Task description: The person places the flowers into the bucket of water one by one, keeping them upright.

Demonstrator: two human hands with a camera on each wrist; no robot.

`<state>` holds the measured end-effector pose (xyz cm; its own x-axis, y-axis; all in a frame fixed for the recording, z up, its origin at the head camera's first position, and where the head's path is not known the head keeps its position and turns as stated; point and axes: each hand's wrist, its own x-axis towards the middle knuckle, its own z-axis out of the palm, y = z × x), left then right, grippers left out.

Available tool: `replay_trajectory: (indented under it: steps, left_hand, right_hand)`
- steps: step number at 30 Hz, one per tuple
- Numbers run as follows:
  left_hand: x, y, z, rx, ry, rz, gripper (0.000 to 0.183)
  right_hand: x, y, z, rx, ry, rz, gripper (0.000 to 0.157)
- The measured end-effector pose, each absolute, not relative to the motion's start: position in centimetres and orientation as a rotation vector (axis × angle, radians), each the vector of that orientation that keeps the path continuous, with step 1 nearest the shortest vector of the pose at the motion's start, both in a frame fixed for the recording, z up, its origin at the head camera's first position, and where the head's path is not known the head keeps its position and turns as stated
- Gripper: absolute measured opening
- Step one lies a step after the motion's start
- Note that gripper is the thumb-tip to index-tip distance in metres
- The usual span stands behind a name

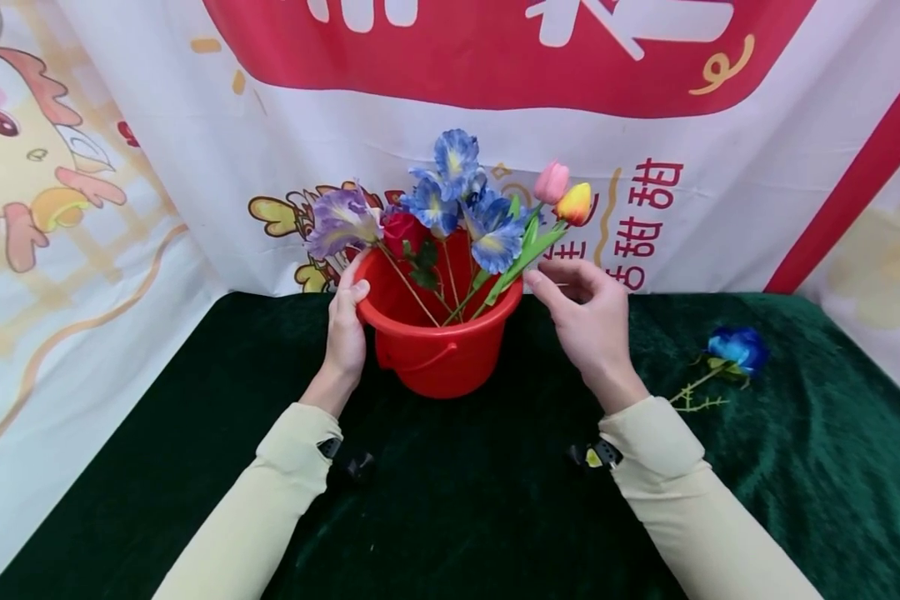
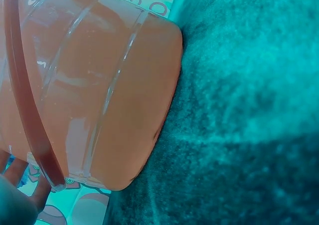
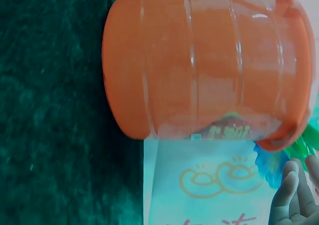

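A red bucket [image 1: 450, 358] stands upright on the green cloth, a bunch of artificial flowers leaning inside it. My left hand [image 1: 347, 325] grips its rim on the left, thumb on the near side. Just off the right rim is my right hand [image 1: 588, 321], fingers loosely bent with nothing between them; the right wrist view shows its fingertips close to green leaves [image 3: 301, 147]. Among the flowers are blue irises [image 1: 457, 158], a purple iris [image 1: 342, 221], a red rose [image 1: 403, 233], a pink tulip [image 1: 552, 182] and a yellow-orange tulip [image 1: 574, 202]. The bucket handle [image 2: 22, 80] hangs down.
A blue rose [image 1: 738, 348] with a thorny stem lies on the green cloth [image 1: 465, 517] at the right, beyond my right forearm. A printed white banner [image 1: 345, 117] hangs right behind the bucket, at the table's back edge.
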<state>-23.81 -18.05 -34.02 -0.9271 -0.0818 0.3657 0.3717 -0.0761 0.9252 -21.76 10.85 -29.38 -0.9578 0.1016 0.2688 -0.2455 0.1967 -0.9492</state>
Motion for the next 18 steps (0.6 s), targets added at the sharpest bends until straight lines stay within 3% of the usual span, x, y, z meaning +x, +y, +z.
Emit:
replay_trajectory:
  steps: [11,18]
  left_hand:
    - [-23.7,-18.1,-34.2,-0.313,-1.896,-2.07,0.065]
    - [-23.7,-18.1,-34.0,-0.316,-1.9,-2.075,0.064]
  right_hand:
    - [-20.6,17.3,-30.0,-0.108,-2.207,1.972,0.031]
    - [-20.0,24.2,-31.5,-0.284,-2.49,1.916,0.041]
